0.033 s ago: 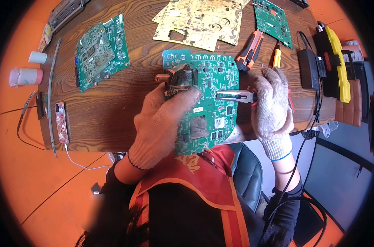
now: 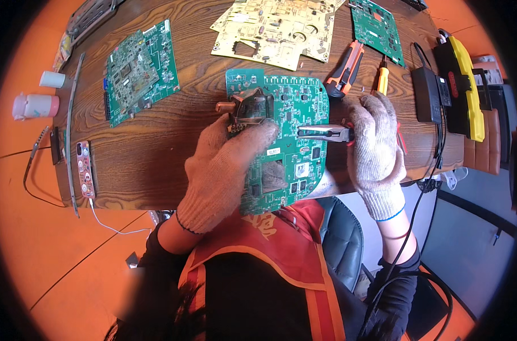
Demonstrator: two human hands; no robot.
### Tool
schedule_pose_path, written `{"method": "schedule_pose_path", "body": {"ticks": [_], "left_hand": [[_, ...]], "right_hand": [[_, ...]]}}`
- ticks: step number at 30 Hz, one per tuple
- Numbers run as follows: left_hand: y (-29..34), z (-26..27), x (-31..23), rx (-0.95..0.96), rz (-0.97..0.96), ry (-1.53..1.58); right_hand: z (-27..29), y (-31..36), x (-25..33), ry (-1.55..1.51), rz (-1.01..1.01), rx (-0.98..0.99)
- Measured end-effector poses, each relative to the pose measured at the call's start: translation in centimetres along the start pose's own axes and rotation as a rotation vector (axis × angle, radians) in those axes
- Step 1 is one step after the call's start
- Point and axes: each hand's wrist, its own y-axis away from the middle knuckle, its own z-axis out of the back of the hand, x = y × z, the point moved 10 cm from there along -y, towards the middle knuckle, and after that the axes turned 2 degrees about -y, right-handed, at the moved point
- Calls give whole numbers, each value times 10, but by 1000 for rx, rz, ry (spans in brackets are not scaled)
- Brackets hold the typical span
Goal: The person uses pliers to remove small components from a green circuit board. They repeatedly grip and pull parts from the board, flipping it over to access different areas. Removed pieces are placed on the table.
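My left hand [image 2: 216,170], in a knitted work glove, is closed on a green circuit board [image 2: 289,162], its thumb lying across the face. By that thumb is a dark, glossy block [image 2: 255,108] with a copper-coloured cylinder at its left; whether it is fixed to the board cannot be made out. My right hand [image 2: 376,150], also gloved, grips red-handled pliers [image 2: 329,133]. Their metal jaws lie over the right part of the board, pointing left. Whether the tips touch a component is unclear.
Beyond the board lie pale yellow circuit boards [image 2: 275,28], an orange-black cutter [image 2: 346,71] and a yellow-handled screwdriver [image 2: 383,78]. More green boards rest at far left [image 2: 142,74] and far right [image 2: 376,29]. A black adapter [image 2: 426,96], yellow-black case [image 2: 463,85] and phone [image 2: 84,169] flank them.
The circuit board has shifted very slightly, its right edge a touch to the left. The pliers have moved a hair left with it. Both hands keep their hold.
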Motion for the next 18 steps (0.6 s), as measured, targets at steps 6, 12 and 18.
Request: {"method": "schedule_pose_path", "body": {"ticks": [6,12,18], "left_hand": [[1,-9,0,133,80,5],[2,-7,-3,144,100,7],[1,-3,-1,108,136,47]], "right_hand": [[-12,3,1,-11,24,226],[1,1,15,36,231,204],[-13,7,8,-62,63,410]]}}
